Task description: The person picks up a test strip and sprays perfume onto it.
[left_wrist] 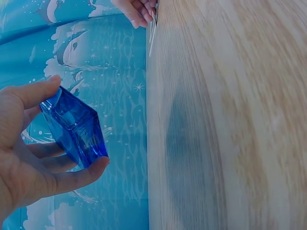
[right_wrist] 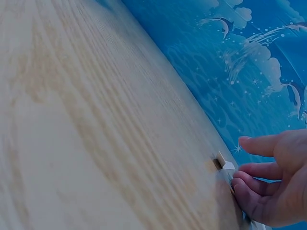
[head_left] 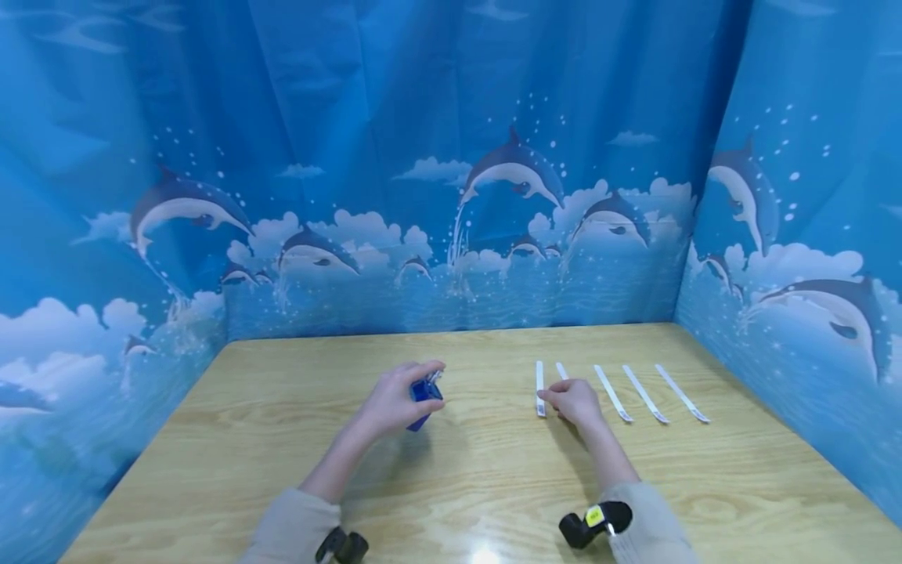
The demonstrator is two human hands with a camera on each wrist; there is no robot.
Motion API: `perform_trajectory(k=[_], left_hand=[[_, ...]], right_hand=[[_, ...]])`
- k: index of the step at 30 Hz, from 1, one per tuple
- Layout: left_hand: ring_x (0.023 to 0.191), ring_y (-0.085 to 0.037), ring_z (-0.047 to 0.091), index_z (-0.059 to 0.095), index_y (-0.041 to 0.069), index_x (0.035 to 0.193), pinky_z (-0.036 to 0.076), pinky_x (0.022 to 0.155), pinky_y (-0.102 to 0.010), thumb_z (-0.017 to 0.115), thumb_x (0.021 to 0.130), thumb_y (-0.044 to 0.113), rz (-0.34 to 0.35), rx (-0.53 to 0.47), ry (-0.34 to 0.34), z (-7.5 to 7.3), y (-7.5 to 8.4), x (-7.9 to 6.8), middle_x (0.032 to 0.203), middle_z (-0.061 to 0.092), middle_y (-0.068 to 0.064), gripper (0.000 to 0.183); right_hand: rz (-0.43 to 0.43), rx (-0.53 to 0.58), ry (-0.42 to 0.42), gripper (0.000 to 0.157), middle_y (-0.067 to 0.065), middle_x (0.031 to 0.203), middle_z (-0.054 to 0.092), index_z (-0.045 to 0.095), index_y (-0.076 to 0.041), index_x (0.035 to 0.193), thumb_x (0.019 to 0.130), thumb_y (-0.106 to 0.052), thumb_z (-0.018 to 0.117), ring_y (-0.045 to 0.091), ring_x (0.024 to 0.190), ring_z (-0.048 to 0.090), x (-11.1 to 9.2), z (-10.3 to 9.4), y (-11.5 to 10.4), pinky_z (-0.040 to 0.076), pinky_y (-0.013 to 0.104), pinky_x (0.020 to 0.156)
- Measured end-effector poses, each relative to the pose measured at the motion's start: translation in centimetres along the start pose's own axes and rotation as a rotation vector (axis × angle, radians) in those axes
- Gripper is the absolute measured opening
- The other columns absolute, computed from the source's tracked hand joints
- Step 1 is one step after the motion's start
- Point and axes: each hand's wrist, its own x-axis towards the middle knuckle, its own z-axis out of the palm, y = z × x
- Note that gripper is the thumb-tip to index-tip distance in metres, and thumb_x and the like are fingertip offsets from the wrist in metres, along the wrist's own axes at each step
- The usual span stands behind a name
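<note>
My left hand point(head_left: 395, 399) holds a see-through blue faceted bottle point(left_wrist: 76, 127) above the table, thumb on one side and fingers on the other. A small shiny top point(head_left: 436, 377) shows on the bottle in the head view, and its shadow falls on the wood below. On the right, my right hand point(head_left: 576, 401) is low over the table, fingertips right at the lower part of the leftmost white paper strip point(head_left: 539, 376). Its thumb point(right_wrist: 259, 145) stands apart from the bent fingers in the right wrist view. A second strip point(head_left: 561, 370) is partly hidden behind this hand.
Several more white strips with printed, slightly bent ends, such as the rightmost strip point(head_left: 680, 392), lie in a row right of my right hand. The wooden table point(head_left: 247, 439) meets a blue dolphin-print curtain point(head_left: 395, 196) at the back and sides.
</note>
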Motion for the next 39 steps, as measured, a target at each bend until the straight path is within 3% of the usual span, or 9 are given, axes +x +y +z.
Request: perform_trajectory(k=[8,16,23,33,39], left_hand=[[0.109,-0.029,0.055,0.056,0.02,0.129,0.047,0.086,-0.045,0.075,0.079,0.024,-0.007,0.001,-0.003,0.04,-0.09,0.2,0.123,0.057,-0.007,0.053],[0.112,-0.03,0.053,0.055,0.021,0.131,0.046,0.087,-0.047,0.073,0.081,0.026,-0.007,0.012,-0.023,0.03,0.16,0.3,0.127,0.055,-0.006,0.054],[0.111,-0.03,0.054,0.055,0.02,0.13,0.046,0.087,-0.047,0.074,0.08,0.025,0.014,0.023,-0.036,0.05,0.22,0.21,0.127,0.055,-0.007,0.053],[0.111,-0.028,0.054,0.057,0.019,0.128,0.046,0.087,-0.046,0.075,0.079,0.023,0.044,0.007,-0.038,-0.01,0.15,0.17,0.125,0.056,-0.006,0.052],[0.111,-0.028,0.054,0.056,0.018,0.129,0.046,0.088,-0.046,0.074,0.08,0.022,0.047,-0.005,-0.04,0.09,-0.01,0.16,0.125,0.056,-0.007,0.052]], right_hand=[[-0.093,-0.191,0.019,0.028,0.012,0.082,0.064,0.065,0.006,0.087,0.076,-0.017,0.075,0.024,0.075,0.056,-0.26,0.36,0.06,0.046,0.038,0.071],[-0.096,-0.234,0.006,0.03,0.014,0.083,0.06,0.06,0.007,0.087,0.073,-0.013,0.077,0.027,0.077,0.055,-0.37,0.78,-0.02,0.045,0.042,0.074],[-0.189,-0.298,0.06,0.017,0.015,0.079,0.063,0.065,0.006,0.08,0.069,-0.004,0.073,0.033,0.079,0.058,-0.26,0.75,0.18,0.045,0.044,0.077],[-0.133,-0.3,0.039,0.007,0.013,0.077,0.064,0.067,0.004,0.076,0.07,0.002,0.068,0.031,0.078,0.058,-0.51,0.68,-0.4,0.046,0.046,0.079],[-0.139,-0.319,0.047,0.01,0.014,0.08,0.065,0.067,0.005,0.079,0.069,0.005,0.065,0.033,0.079,0.058,-0.58,0.72,-0.56,0.046,0.046,0.079]])
